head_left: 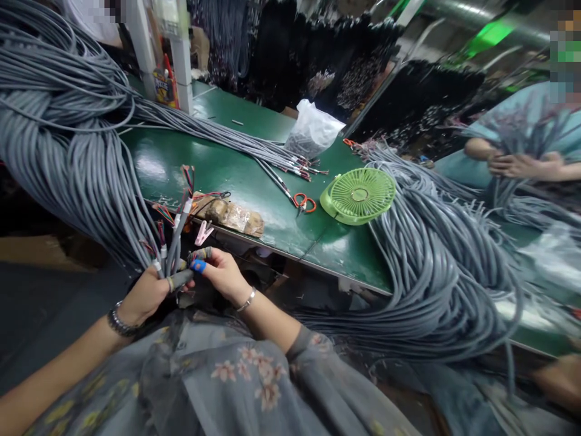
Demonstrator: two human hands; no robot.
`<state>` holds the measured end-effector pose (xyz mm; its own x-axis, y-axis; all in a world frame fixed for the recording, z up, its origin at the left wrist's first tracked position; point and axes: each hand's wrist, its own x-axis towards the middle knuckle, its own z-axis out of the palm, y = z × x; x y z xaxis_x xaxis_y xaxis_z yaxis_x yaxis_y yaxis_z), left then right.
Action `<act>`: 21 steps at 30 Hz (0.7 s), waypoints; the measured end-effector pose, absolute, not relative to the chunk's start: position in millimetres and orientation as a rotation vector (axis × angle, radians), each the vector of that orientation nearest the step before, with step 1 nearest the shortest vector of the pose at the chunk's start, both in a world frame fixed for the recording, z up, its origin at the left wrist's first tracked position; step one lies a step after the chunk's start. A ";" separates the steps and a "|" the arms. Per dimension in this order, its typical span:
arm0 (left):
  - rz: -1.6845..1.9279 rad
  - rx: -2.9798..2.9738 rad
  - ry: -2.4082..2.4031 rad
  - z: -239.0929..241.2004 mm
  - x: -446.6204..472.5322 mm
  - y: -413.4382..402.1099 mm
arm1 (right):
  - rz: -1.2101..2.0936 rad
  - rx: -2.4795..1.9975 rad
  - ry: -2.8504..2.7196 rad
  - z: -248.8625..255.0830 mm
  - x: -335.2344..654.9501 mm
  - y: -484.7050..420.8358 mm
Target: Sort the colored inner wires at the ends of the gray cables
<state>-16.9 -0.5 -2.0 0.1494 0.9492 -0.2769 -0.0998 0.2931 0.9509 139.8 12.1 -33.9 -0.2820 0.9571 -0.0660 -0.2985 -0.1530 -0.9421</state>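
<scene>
My left hand (147, 295) is closed round a small bunch of grey cables (175, 242) whose stripped ends show coloured wires and stand upright above my fist. My right hand (222, 274), with blue tape on a fingertip, is closed in a pinch on the same cables right beside the left hand. Both hands sit in front of the green table's (236, 181) near edge, above my lap. A pink clip (203, 232) lies at the table edge just above my hands.
A huge hank of grey cables (59, 133) hangs at the left, another mass (436, 266) drapes over the table at right. On the table lie a green fan (361, 195), orange-handled cutters (303, 203), a plastic bag (313, 130) and a taped block (231, 215). Another person's hands (508, 163) work on cables far right.
</scene>
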 end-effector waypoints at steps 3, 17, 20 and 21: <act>0.889 1.045 1.099 1.3 -20.6 0.1 | 1.612 -0.943 -1.109 -31.8 137.9 16.5; 1.161 0.833 1.227 -3.3 -20.0 -2.1 | 1.458 -1.014 -1.131 -30.5 136.6 0.8; 1.136 0.842 1.237 -3.5 -21.4 -4.0 | 1.505 -1.014 -1.127 -30.9 138.4 6.5; 1.128 0.841 1.240 -3.6 -21.5 -4.7 | 1.528 -1.014 -1.131 -30.7 137.8 8.5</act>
